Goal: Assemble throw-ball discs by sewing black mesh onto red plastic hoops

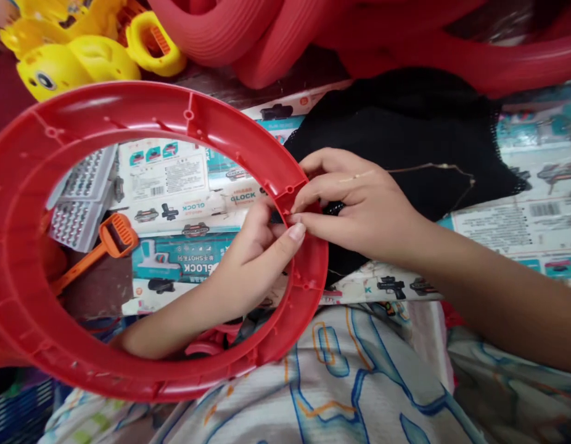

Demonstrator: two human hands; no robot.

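Note:
A large red plastic ring [142, 111] lies across my lap, its ribbed underside facing up. My left hand [251, 262] reaches up through the ring's opening and pinches the ring's right inner edge with thumb and fingers. My right hand [359, 203] comes in from the right and its fingertips press on the same spot of the rim, over the edge of a black net [406, 129]. Both hands meet at one rib of the ring. The net spreads out behind my right hand, with a thin cord lying on it.
Printed toy-gun cardboard sheets [174, 185] cover the surface under the ring. An orange plastic tool [110, 237] and grey studded pieces [79, 203] show through the opening. Yellow duck-shaped toys [68, 61] sit at the top left, more red rings [276, 31] at the top.

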